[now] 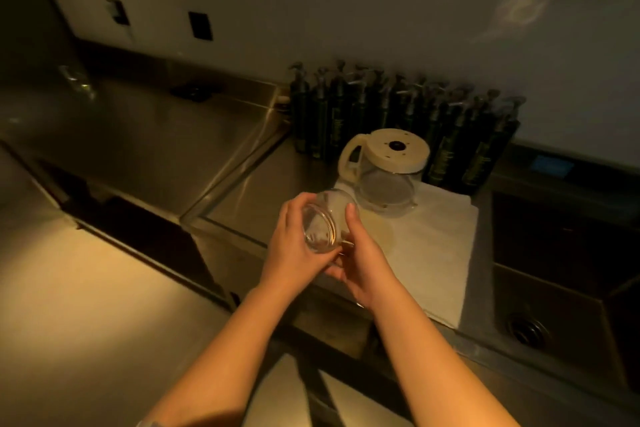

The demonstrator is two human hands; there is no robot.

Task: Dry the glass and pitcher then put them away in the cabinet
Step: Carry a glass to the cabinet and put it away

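Observation:
A clear drinking glass (323,220) lies tilted on its side between my hands, its mouth turned toward the camera, above the steel counter. My left hand (294,246) wraps it from the left and below. My right hand (360,258) grips its right side with fingers along the wall. Behind it, a glass pitcher (384,173) with a cream lid and handle sits tilted on a white towel (433,253) spread over the counter.
Several dark pump bottles (398,121) line the wall behind the pitcher. A deep sink (561,270) with a drain lies at the right. A steel counter (145,142) stretches left, with an open dark cavity (138,229) below it.

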